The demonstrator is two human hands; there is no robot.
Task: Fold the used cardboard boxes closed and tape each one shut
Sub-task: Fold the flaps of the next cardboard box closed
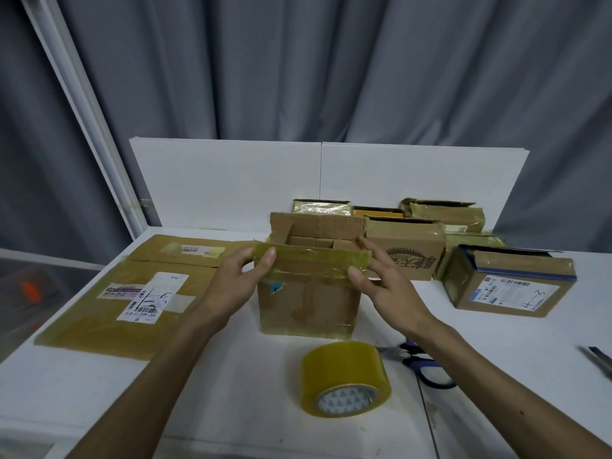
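Observation:
A small used cardboard box stands in the middle of the white table, its top open and the far flap upright. The near flap, covered in yellowish tape, is pinched at its left end by my left hand and at its right end by my right hand. A roll of yellowish packing tape lies on the table just in front of the box.
Flattened taped cartons lie at the left. Several other boxes crowd the back and right. Blue-handled scissors lie right of the tape roll, partly under my right forearm. A white board stands behind the table.

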